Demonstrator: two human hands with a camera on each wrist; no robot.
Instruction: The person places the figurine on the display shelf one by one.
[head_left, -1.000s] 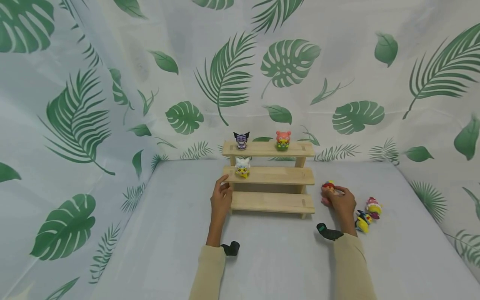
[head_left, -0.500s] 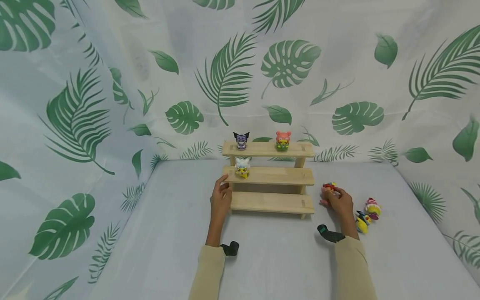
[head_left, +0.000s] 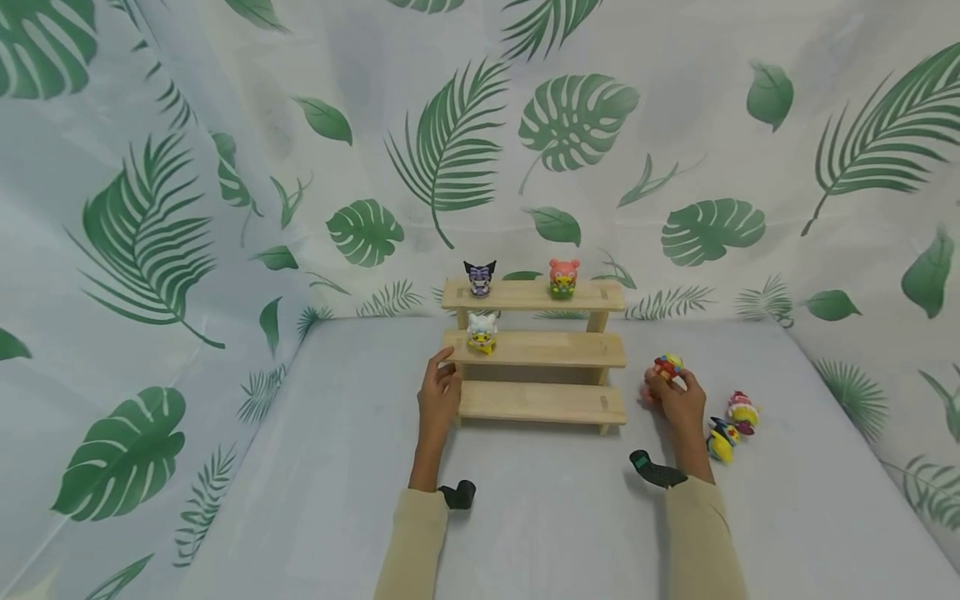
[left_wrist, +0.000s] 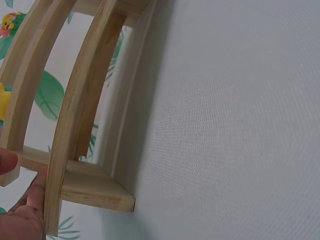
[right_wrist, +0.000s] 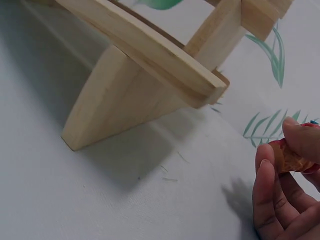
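A three-tier wooden display stand [head_left: 536,348] stands at the centre of the head view. My left hand [head_left: 440,396] holds its left end, fingers at the ends of the middle and lower planks; the left wrist view shows fingers [left_wrist: 32,200] against the wood. Right of the stand, my right hand [head_left: 681,402] pinches a small red and yellow toy figurine [head_left: 667,364] between thumb and fingers. The right wrist view shows the figurine's brownish-orange side [right_wrist: 292,158], partly covered by the thumb. The top tier bears a purple-black figurine [head_left: 480,279] and a pink-green figurine [head_left: 563,279].
A white-hooded yellow figurine [head_left: 482,334] stands on the middle tier's left. Beside my right wrist, a pink-topped figurine [head_left: 742,411] and a blue and yellow figurine [head_left: 722,440] lie close together on the pale tabletop [head_left: 547,517]. A leaf-patterned sheet [head_left: 480,183] hangs behind.
The figurine in my right hand has turned and tipped, showing more of its yellow and red top. My left hand stays at the stand, and the view has shifted slightly.
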